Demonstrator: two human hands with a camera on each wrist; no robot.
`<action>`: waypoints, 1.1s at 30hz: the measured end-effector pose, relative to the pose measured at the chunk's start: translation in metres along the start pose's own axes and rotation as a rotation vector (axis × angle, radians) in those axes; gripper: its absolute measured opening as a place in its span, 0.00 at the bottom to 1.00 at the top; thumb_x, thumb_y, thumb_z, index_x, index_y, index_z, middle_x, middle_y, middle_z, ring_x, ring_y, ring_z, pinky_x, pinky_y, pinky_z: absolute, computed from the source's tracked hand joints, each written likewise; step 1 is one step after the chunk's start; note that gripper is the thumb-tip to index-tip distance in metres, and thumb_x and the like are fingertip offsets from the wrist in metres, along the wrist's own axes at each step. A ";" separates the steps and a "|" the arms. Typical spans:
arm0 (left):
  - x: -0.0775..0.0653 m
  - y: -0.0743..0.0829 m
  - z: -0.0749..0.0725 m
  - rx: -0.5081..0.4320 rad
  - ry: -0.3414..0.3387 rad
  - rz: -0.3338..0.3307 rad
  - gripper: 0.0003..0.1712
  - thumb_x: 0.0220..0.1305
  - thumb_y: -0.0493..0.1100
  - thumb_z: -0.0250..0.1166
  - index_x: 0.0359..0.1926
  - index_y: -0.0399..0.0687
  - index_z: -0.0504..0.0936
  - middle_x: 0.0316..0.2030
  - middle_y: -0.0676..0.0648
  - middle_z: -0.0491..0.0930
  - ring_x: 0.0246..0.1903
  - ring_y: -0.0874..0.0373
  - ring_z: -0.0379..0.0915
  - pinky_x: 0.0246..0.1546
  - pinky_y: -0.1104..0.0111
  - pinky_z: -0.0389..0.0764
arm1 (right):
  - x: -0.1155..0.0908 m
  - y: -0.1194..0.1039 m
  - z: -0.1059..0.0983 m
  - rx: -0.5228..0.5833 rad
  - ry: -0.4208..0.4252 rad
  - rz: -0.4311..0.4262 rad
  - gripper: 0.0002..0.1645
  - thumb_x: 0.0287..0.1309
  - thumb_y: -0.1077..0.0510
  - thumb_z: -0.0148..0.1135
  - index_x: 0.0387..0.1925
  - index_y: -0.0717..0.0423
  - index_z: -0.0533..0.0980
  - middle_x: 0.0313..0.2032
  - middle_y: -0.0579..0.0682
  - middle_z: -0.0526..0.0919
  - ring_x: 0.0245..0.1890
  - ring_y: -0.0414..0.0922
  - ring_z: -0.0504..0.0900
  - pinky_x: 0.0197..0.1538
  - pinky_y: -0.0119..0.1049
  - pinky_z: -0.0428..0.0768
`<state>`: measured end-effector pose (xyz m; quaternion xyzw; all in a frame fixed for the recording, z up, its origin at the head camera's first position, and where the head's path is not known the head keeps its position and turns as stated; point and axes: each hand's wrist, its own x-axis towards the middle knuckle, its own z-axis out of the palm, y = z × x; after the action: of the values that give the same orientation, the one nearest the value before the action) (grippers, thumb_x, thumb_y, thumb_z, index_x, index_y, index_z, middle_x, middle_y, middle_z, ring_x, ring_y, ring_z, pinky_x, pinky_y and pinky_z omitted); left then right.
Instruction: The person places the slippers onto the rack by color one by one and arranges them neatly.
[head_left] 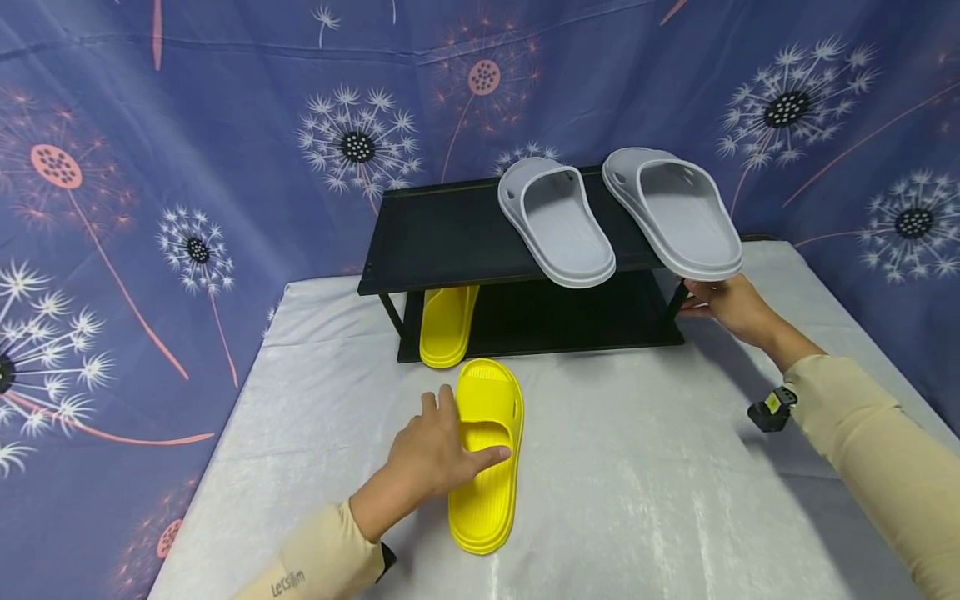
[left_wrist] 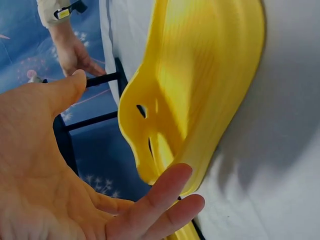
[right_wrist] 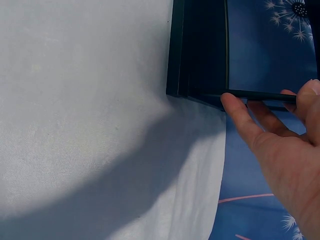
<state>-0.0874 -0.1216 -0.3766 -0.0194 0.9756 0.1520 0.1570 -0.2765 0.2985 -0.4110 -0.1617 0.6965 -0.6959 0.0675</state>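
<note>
A yellow slipper [head_left: 483, 508] lies on the white cloth, its closed toe pointing at a black two-tier shoe rack [head_left: 442, 237]. Over its left side hovers my left hand [head_left: 435, 450], thumb and fingers spread apart; in the left wrist view the slipper [left_wrist: 200, 75] is beside the fingers, not gripped. My right hand [head_left: 731, 308] holds the rack's right-end post, with thumb and fingers about the thin bar [right_wrist: 265, 95] in the right wrist view. Another yellow slipper [head_left: 444, 333] sits on the lower shelf at the left, its front part hidden under the top shelf.
Two grey slippers, one in the middle [head_left: 573, 242] and one at the right end [head_left: 701, 229], rest on the top shelf with their heels past its front edge. A blue dandelion-print curtain [head_left: 247, 100] hangs behind and beside the white-covered table [head_left: 637, 500].
</note>
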 end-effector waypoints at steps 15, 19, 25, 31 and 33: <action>-0.009 -0.005 0.024 -0.033 0.011 -0.048 0.73 0.37 0.80 0.66 0.70 0.36 0.48 0.58 0.31 0.62 0.36 0.43 0.75 0.39 0.53 0.82 | 0.000 0.000 -0.001 0.013 -0.005 0.003 0.16 0.68 0.72 0.45 0.48 0.51 0.71 0.43 0.43 0.75 0.34 0.42 0.82 0.37 0.35 0.85; -0.011 -0.005 0.030 -0.037 0.043 -0.049 0.75 0.36 0.80 0.67 0.70 0.34 0.47 0.59 0.30 0.61 0.34 0.44 0.76 0.36 0.54 0.82 | 0.000 -0.001 0.000 0.002 0.000 0.010 0.15 0.68 0.72 0.45 0.48 0.53 0.71 0.43 0.42 0.75 0.34 0.42 0.82 0.38 0.35 0.85; -0.013 -0.006 0.040 -0.036 0.073 -0.030 0.76 0.35 0.79 0.68 0.68 0.30 0.48 0.55 0.30 0.62 0.29 0.46 0.74 0.33 0.57 0.81 | 0.000 -0.003 0.000 0.007 -0.003 0.004 0.15 0.68 0.72 0.45 0.48 0.53 0.70 0.43 0.42 0.76 0.34 0.43 0.82 0.38 0.35 0.85; -0.015 -0.007 0.046 -0.017 0.083 -0.023 0.76 0.33 0.79 0.69 0.67 0.29 0.49 0.50 0.33 0.62 0.24 0.49 0.71 0.28 0.60 0.79 | 0.000 -0.002 0.001 0.022 -0.004 0.003 0.16 0.68 0.72 0.45 0.47 0.50 0.71 0.43 0.42 0.76 0.34 0.43 0.83 0.37 0.35 0.85; -0.016 -0.007 0.046 -0.015 0.083 -0.026 0.76 0.33 0.79 0.70 0.66 0.28 0.49 0.48 0.34 0.62 0.23 0.49 0.69 0.26 0.61 0.78 | 0.000 -0.001 0.001 0.025 -0.003 0.002 0.16 0.68 0.72 0.45 0.47 0.51 0.71 0.43 0.42 0.76 0.34 0.43 0.83 0.37 0.35 0.85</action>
<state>-0.0580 -0.1140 -0.4154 -0.0393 0.9798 0.1563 0.1184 -0.2763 0.2977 -0.4097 -0.1614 0.6878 -0.7041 0.0713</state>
